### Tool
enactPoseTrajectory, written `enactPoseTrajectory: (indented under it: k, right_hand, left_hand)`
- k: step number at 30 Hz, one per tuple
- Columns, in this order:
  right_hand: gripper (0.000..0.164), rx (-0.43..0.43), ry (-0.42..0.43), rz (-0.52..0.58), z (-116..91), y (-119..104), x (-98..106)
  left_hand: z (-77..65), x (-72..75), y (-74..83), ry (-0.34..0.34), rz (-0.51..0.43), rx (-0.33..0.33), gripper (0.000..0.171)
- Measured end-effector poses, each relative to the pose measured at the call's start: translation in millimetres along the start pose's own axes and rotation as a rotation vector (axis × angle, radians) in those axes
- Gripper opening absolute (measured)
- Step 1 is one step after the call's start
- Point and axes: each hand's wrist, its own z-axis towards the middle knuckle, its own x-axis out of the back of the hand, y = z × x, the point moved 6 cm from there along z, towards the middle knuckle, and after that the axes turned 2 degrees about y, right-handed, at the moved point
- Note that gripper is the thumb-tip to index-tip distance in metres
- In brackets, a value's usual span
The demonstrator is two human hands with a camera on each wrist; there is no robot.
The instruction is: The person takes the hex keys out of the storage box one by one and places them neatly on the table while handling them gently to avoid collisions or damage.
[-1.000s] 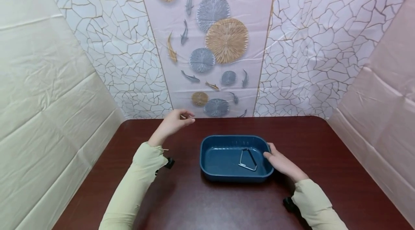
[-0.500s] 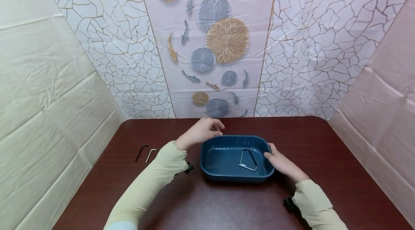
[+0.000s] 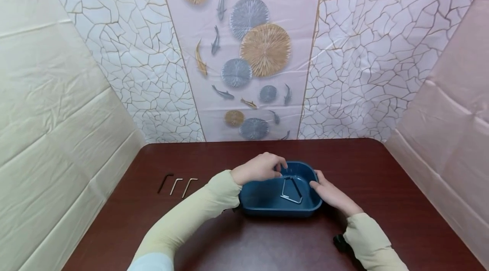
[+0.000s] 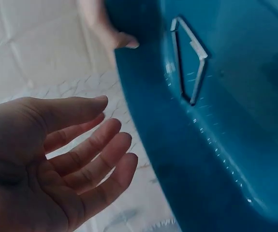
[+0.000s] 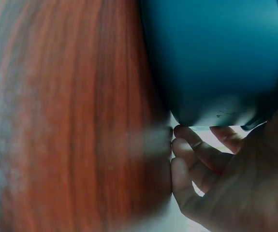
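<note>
A blue rectangular tray [image 3: 280,211] stands on the table, its right end gripped by my right hand [image 3: 334,194]. The thumb lies over the rim, and the right wrist view has the fingers [image 5: 197,152] against the tray's outside. Inside the tray, toward the right, a black hex key [image 3: 296,185] and a silver hex key [image 3: 292,199] lie with ends meeting, forming a four-sided outline. My left hand [image 3: 261,167] is over the tray's back left part, fingers loosely bent and empty. In the left wrist view, this hand [image 4: 71,154] is beside the tray's rim, apart from the keys.
Left of the tray, a black hex key [image 3: 164,182] and two silver ones, the middle key [image 3: 174,186] and the right key [image 3: 187,187], lie in a row on the dark red table [image 3: 282,245]. Patterned cloth [image 3: 252,71] hangs behind the table.
My left hand has moved right, from the table's back left to over the tray, uncovering the hex keys on the table. My right hand keeps its grip on the tray.
</note>
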Motion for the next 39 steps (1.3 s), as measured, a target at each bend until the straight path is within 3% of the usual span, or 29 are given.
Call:
enactPoseTrajectory:
  k: [16, 28, 39]
  right_hand:
    - [0.06, -0.009, -0.007, -0.007, -0.1, 4.3, -2.5]
    - [0.062, 0.011, -0.019, -0.015, 2.0, 1.9, -1.6]
    - [0.063, 0.006, -0.024, -0.008, 3.3, 3.1, -0.2]
  left_hand:
    - [25.6, -40.7, 27.8, -0.262, 0.082, -0.171, 0.034]
    - [38.3, -55.7, 38.7, -0.335, 0.115, -0.208, 0.025]
    - [45.2, -71.4, 38.6, -0.415, 0.108, -0.194, 0.017]
